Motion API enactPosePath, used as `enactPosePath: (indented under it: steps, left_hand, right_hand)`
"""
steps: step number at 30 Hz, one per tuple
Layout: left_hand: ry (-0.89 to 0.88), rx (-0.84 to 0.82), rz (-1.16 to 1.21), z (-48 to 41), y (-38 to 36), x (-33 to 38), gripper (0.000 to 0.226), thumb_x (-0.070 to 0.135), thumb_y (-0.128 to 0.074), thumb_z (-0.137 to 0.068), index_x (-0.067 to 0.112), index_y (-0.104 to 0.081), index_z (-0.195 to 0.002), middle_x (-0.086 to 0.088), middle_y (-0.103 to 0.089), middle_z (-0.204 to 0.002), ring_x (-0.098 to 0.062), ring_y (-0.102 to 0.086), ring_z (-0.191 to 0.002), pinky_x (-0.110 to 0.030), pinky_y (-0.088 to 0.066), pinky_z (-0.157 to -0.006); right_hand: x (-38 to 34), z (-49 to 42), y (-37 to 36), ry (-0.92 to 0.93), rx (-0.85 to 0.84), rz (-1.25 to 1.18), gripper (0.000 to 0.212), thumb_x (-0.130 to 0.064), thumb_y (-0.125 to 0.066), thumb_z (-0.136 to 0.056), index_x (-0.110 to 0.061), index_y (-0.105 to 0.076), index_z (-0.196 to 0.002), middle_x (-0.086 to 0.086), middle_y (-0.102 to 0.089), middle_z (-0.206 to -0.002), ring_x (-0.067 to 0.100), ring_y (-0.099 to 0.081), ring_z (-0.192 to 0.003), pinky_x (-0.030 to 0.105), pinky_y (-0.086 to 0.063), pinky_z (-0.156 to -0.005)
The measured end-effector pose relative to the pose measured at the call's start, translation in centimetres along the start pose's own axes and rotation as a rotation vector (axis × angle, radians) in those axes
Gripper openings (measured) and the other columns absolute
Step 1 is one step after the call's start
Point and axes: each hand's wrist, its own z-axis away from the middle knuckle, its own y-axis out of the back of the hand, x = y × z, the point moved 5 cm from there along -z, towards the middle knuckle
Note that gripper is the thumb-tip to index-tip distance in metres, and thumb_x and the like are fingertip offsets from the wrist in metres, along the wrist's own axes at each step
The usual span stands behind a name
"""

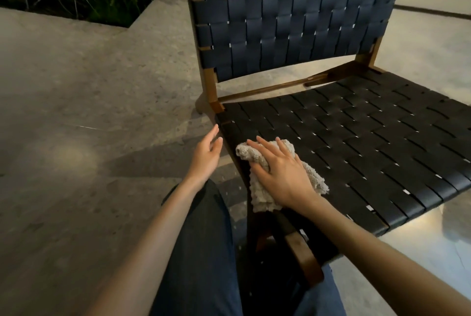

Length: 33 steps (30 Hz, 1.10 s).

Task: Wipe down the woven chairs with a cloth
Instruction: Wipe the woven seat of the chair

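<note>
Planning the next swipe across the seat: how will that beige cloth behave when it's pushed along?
Probably floppy: the cloth lies crumpled and droops over the seat edge. Likely light, since it flattens under the right hand. Its nubby texture may drag or snag in the seat's gaps rather than glide.

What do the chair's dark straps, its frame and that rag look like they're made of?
Straps: flat, smooth dark bands with slight sheen, perhaps leather or a synthetic. Frame: warm brown, looks like varnished wood. Cloth: pale, nubbly, crumpling softly, likely cotton terry.
</note>
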Motion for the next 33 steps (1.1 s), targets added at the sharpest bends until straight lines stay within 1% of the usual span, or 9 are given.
enactPosePath:
  steps: [4,13,16,18,20,22,26,30,33]
  left_hand:
    - [0.054,0.026,0.022,-1.3,0.1,-0.1,0.045,0.019,-0.038,-0.103,0.019,-0.031,-0.147,-0.001,-0.034,-0.152,-0.015,-0.030,-0.140,-0.028,-0.027,-0.108]
    - [0.032,0.091,-0.116,-5.4,0.0,-1.4,0.034,0.009,-0.038,-0.101,0.009,-0.051,-0.132,0.000,-0.059,-0.115,-0.012,-0.053,-0.113,-0.007,-0.035,-0.073]
    - [0.033,0.143,-0.161,-6.1,-0.4,-0.7,0.041,0.016,-0.036,-0.102,0.014,-0.037,-0.143,0.011,-0.041,-0.133,-0.002,-0.039,-0.122,-0.012,-0.030,-0.097]
    - [0.023,0.144,-0.191,-6.7,-1.2,-0.4,0.046,0.019,-0.036,-0.102,0.012,-0.031,-0.147,-0.004,-0.038,-0.147,-0.016,-0.038,-0.134,-0.032,-0.032,-0.112]
    - [0.051,0.145,-0.190,-6.8,-2.4,0.3,0.052,0.019,-0.034,-0.103,0.010,-0.017,-0.151,-0.010,-0.023,-0.156,-0.021,-0.026,-0.142,-0.033,-0.023,-0.116]
    - [0.067,0.182,-0.217,-6.4,-3.3,0.9,0.059,0.021,-0.034,-0.103,0.009,-0.004,-0.152,-0.008,-0.008,-0.160,-0.019,-0.012,-0.146,-0.028,-0.013,-0.116]
    - [0.037,0.230,-0.367,-5.7,-4.5,0.9,0.060,0.029,-0.033,-0.103,0.013,-0.002,-0.152,-0.004,0.001,-0.161,-0.019,-0.006,-0.147,-0.039,-0.013,-0.120]
    - [0.005,0.233,-0.478,-5.6,-4.4,1.2,0.053,0.028,-0.026,-0.104,0.015,-0.010,-0.152,-0.001,-0.004,-0.161,-0.018,-0.009,-0.147,-0.043,-0.017,-0.118]
    - [-0.031,0.227,-0.540,-5.6,-4.3,1.8,0.048,0.026,-0.024,-0.104,0.015,-0.019,-0.151,-0.006,-0.010,-0.160,-0.021,-0.012,-0.147,-0.041,-0.020,-0.118]
  right_hand:
    - [-0.4,-5.9,-1.2,0.011,0.006,0.005,0.047,-0.049,-0.033,-0.100,-0.047,-0.024,-0.146,-0.012,-0.018,-0.159,0.022,-0.002,-0.148,0.053,-0.006,-0.117]
    - [-1.3,-19.3,-3.7,-0.020,0.077,0.031,0.049,-0.051,-0.035,-0.097,-0.041,-0.036,-0.145,-0.006,-0.029,-0.156,0.027,-0.011,-0.147,0.055,-0.006,-0.116]
    - [-0.4,-20.6,-3.6,-0.055,0.165,-0.009,0.047,-0.050,-0.040,-0.094,-0.032,-0.049,-0.136,-0.004,-0.040,-0.150,0.025,-0.019,-0.145,0.053,-0.010,-0.117]
    - [0.0,-20.9,-3.4,-0.055,0.177,-0.006,0.045,-0.048,-0.042,-0.094,-0.026,-0.053,-0.132,-0.001,-0.046,-0.145,0.025,-0.023,-0.144,0.053,-0.013,-0.116]
    - [0.6,-21.1,-2.9,-0.052,0.181,0.012,0.044,-0.046,-0.043,-0.094,-0.023,-0.053,-0.131,0.001,-0.048,-0.143,0.026,-0.023,-0.143,0.054,-0.014,-0.116]
    - [1.4,-21.3,-2.5,-0.060,0.169,0.040,0.048,-0.046,-0.041,-0.096,-0.022,-0.050,-0.136,0.001,-0.044,-0.147,0.026,-0.021,-0.144,0.054,-0.012,-0.117]
    - [2.6,-21.8,-2.5,-0.086,0.142,0.086,0.050,-0.050,-0.038,-0.097,-0.028,-0.045,-0.141,-0.002,-0.034,-0.154,0.024,-0.015,-0.146,0.055,-0.009,-0.116]
    - [2.9,-21.0,-2.3,-0.070,0.109,0.087,0.049,-0.051,-0.040,-0.094,-0.031,-0.048,-0.138,-0.004,-0.041,-0.148,0.024,-0.024,-0.140,0.053,-0.023,-0.107]
    - [3.2,-19.4,-1.8,-0.081,0.086,0.082,0.049,-0.050,-0.041,-0.093,-0.032,-0.048,-0.138,-0.008,-0.040,-0.148,0.023,-0.025,-0.138,0.052,-0.022,-0.107]
